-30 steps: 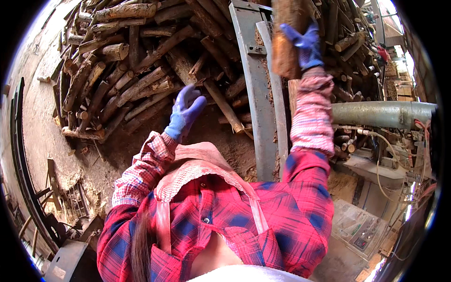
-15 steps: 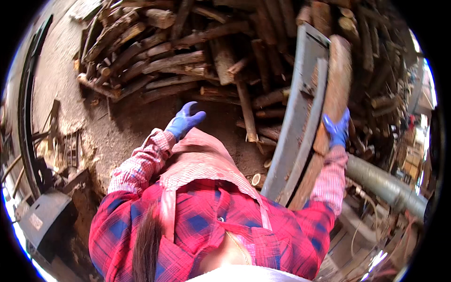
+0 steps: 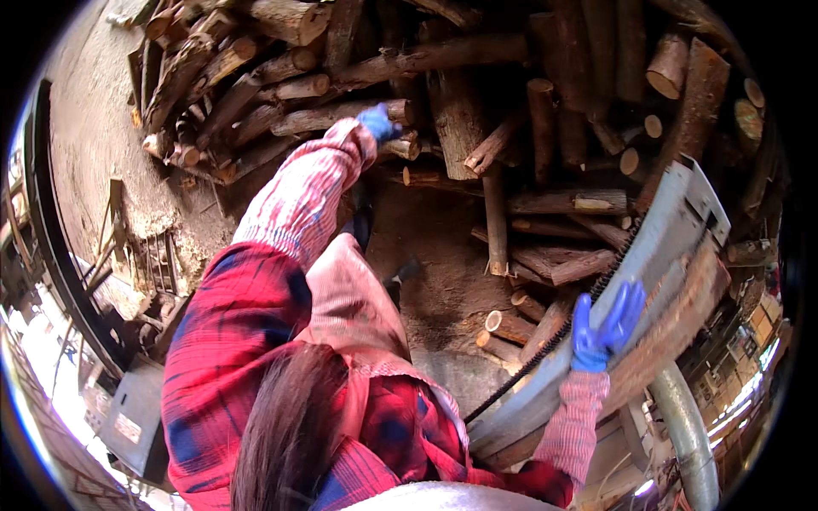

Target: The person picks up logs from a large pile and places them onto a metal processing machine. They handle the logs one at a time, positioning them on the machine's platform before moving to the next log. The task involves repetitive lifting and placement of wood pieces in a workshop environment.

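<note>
The left hand (image 3: 377, 122), in a blue glove, was stretched out to the log pile (image 3: 477, 94), fingers curled down onto the end of a thin log (image 3: 341, 117) lying just under them, though whether it was properly gripped couldn't be made out. The right hand (image 3: 603, 328), gloved the same, was laid open with fingers spread flat on a grey metal chute (image 3: 673, 226). A rough log (image 3: 673, 328) was seen right beside those fingertips, and a toothed chain (image 3: 554, 336) ran just past the thumb side.
</note>
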`<state>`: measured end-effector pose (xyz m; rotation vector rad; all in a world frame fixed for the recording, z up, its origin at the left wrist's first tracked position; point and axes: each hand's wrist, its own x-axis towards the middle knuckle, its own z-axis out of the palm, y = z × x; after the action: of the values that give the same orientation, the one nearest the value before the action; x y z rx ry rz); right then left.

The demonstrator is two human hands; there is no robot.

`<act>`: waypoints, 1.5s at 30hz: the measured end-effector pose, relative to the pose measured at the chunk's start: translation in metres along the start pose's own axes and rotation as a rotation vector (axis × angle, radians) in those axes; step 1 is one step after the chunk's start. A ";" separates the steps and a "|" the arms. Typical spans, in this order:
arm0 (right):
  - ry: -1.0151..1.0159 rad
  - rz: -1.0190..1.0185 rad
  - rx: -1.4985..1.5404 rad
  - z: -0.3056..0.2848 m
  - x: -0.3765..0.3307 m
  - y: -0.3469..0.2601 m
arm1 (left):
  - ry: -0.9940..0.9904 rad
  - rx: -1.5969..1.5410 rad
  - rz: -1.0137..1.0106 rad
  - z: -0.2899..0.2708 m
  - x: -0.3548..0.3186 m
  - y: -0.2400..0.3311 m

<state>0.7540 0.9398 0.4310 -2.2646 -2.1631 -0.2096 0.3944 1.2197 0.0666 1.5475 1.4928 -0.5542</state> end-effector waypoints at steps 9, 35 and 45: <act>-0.135 0.123 -0.155 0.003 0.001 0.009 | 0.520 0.434 0.259 -0.062 0.163 0.097; -0.526 -0.001 0.785 0.030 -0.017 -0.205 | -0.130 0.949 1.138 -0.112 -0.339 0.098; -0.167 0.505 1.962 -0.052 -0.146 -0.131 | 0.534 -0.495 1.191 -0.033 -0.470 0.116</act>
<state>0.6127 0.7962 0.4560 -1.2476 -0.6255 1.3706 0.4137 1.0011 0.4992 1.8784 0.6877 0.8949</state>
